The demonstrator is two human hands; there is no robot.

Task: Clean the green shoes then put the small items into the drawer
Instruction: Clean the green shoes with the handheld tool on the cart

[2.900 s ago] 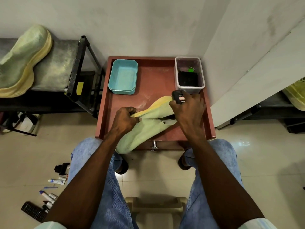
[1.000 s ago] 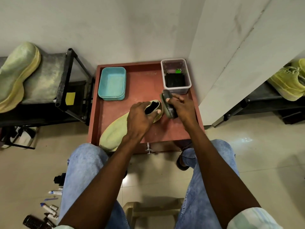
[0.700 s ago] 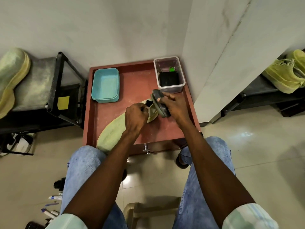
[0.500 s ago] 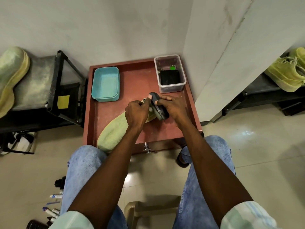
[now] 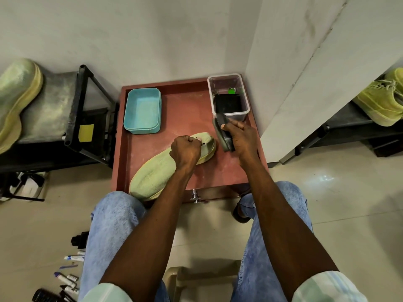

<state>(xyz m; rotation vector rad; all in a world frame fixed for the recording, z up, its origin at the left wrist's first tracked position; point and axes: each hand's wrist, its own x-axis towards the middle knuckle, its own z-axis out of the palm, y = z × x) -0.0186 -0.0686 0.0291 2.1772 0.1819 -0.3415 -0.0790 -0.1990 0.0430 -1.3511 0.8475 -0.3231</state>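
Left hand (image 5: 185,150) is curled tight on the heel end of the green shoe (image 5: 157,175), which lies on the red table (image 5: 185,110) with its toe over the near edge. Right hand (image 5: 241,138), just to the right of it, grips a dark brush (image 5: 222,131), near the shoe but not touching. Past that hand sits a clear box (image 5: 229,82). Past the left hand sits a blue tub (image 5: 142,111)

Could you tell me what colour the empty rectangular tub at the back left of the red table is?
The rectangular plastic tub is light teal-blue, seen clearest in the head view.
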